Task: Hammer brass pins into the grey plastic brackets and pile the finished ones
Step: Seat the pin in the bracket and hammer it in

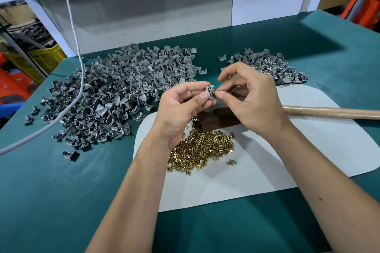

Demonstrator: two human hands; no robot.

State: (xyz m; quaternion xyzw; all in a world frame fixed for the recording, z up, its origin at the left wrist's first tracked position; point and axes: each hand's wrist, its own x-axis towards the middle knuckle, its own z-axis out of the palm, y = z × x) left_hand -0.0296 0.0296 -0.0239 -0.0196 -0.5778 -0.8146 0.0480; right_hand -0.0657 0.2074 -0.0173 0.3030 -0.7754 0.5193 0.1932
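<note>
Above the block, left hand [181, 102] pinches bracket [210, 91]; right hand [253, 98] pinches, apparently, a pin [215, 94]: seat it squarely.

Bright, even overhead light, soft shadows, edges bowed by wide-angle distortion.

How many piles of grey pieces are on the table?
2. The big pile lies on the left of the green table; the small pile lies at the back right, partly hidden behind the right hand.
</note>
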